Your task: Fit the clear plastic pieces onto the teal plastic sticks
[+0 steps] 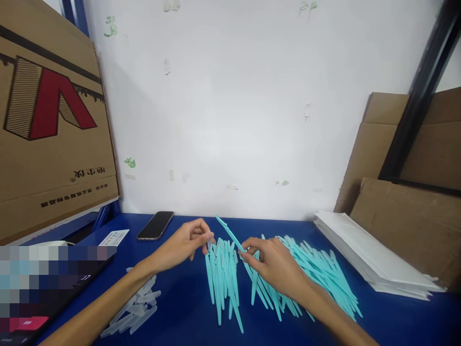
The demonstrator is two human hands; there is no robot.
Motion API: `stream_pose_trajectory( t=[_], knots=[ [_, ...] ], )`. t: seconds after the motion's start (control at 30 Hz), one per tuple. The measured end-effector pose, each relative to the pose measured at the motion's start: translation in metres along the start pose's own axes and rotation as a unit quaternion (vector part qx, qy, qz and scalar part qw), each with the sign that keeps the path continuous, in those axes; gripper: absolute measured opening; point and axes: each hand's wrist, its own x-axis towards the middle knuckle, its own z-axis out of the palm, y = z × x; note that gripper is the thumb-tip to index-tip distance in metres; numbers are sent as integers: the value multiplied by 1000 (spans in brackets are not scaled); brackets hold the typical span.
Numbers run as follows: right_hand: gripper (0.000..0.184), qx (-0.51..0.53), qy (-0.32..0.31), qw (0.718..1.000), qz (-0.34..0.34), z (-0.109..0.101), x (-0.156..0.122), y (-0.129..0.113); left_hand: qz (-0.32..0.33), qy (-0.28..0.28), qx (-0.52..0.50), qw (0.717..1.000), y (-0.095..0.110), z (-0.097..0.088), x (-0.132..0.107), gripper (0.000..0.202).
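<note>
My right hand (270, 262) pinches a teal eyebrow razor (229, 229), its blade end tilted up and to the left. My left hand (185, 244) is closed, thumb against fingers, on what looks like a small clear plastic cap (210, 243); the fingers partly hide it. Just below and between the hands lies a bundle of teal razors (223, 281), some with clear caps at the far end. A larger pile of razors (320, 269) spreads under and beyond my right hand. Loose translucent caps (139, 307) lie in a heap beside my left forearm.
A phone (155, 226) lies at the back left of the blue table (180, 307), near a printed card (114, 237). White flat packs (374, 254) are stacked at the right. Cardboard boxes (54, 120) flank the table, with a white wall (223, 105) behind.
</note>
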Motion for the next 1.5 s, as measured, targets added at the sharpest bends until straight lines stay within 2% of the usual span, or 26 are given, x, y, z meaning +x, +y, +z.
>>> stream_pose_trajectory(
  t=[0.1, 0.2, 0.47, 0.7, 0.87, 1.03, 1.13, 1.3, 1.5],
  knots=[
    [22, -6, 9, 1000, -2, 1, 2, 4, -9, 57, -76, 995, -3, 3, 3, 37],
    [22, 3, 28, 1000, 10, 0, 3, 4, -35, 97, -131, 986, -3, -1, 4, 37],
    [17, 15, 66, 998, 17, -2, 3, 2, -82, 123, -194, 970, -1, -5, 1, 37],
    [19, 60, 177, 981, -53, -5, 1, 0, -89, 164, -200, 962, -12, -6, 3, 38],
    [16, 57, 242, 965, -83, -7, 0, -2, -116, 132, -233, 957, -15, -6, 4, 35],
    [9, 55, 263, 956, -119, -6, 0, -2, -127, 119, -273, 946, -11, -3, 3, 30],
    [8, 57, 269, 952, -136, -5, -1, -2, -118, 121, -293, 941, -17, -4, 4, 28],
    [12, 56, 263, 952, -148, -5, -1, -2, -123, 117, -322, 931, -30, -8, 8, 25],
    [23, 48, 210, 969, -121, -1, -3, -3, -114, 108, -357, 921, -27, -5, 7, 20]
  ],
)
